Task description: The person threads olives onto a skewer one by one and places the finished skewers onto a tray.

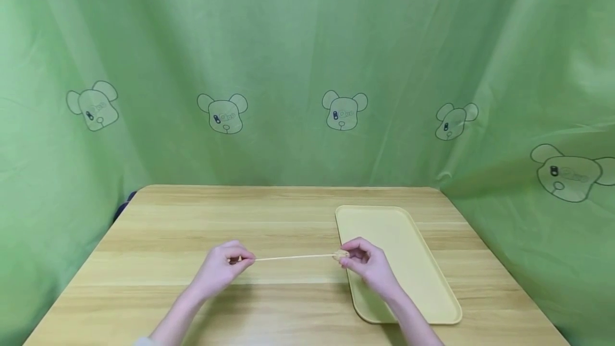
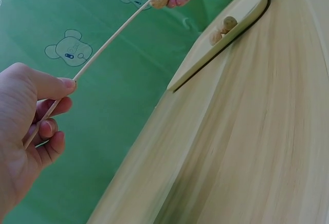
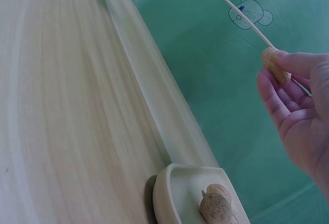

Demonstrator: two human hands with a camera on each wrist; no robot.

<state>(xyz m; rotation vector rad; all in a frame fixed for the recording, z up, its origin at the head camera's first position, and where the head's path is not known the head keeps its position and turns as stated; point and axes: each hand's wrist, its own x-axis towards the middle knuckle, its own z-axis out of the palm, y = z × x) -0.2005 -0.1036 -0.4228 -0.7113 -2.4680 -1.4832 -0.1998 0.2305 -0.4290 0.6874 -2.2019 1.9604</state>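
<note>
My left hand (image 1: 222, 267) pinches a thin wooden skewer (image 1: 293, 257) near one end, between thumb and fingers. In the left wrist view the skewer's rear part runs down across the palm. At its far end, the skewer meets a tan, bumpy-shelled peanut (image 3: 276, 66). My right hand (image 1: 367, 263) pinches that peanut between thumb and fingertips, over the tray's left edge in the head view. The skewer spans the gap between both hands, nearly level and above the table.
On the right of the wooden table (image 1: 202, 228) lies a pale yellow tray (image 1: 399, 250). Several similar brown peanuts (image 3: 216, 206) sit in it, hidden behind the right hand and arm in the head view. A green curtain (image 1: 283, 57) with bear-head prints surrounds the table.
</note>
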